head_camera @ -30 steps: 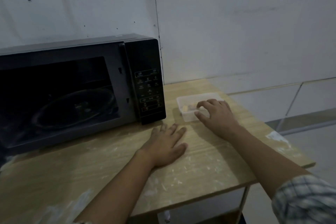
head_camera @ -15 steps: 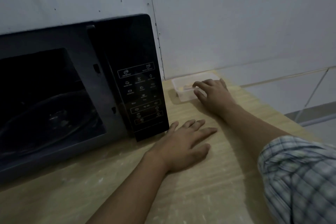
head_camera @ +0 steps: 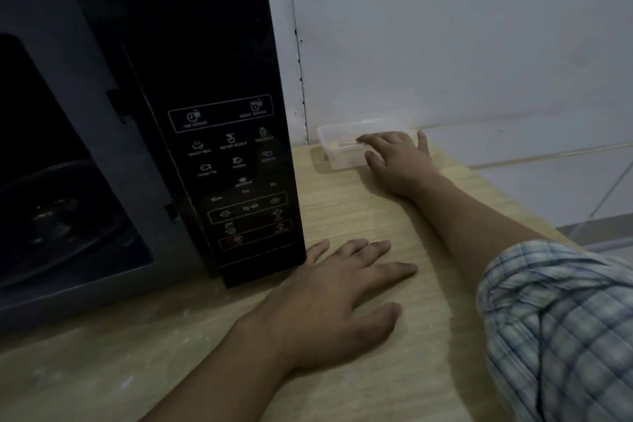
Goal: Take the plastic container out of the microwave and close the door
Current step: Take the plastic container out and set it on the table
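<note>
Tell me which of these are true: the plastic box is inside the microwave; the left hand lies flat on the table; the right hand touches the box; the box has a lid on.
1. False: the plastic container sits on the wooden table, to the right of the microwave.
2. True: the left hand lies flat, palm down.
3. True: the right hand rests on the container.
4. False: no lid shows; its top is open.

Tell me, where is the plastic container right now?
The plastic container sits on the wooden table, right of the microwave, against the wall, under the right hand fingers.
</note>
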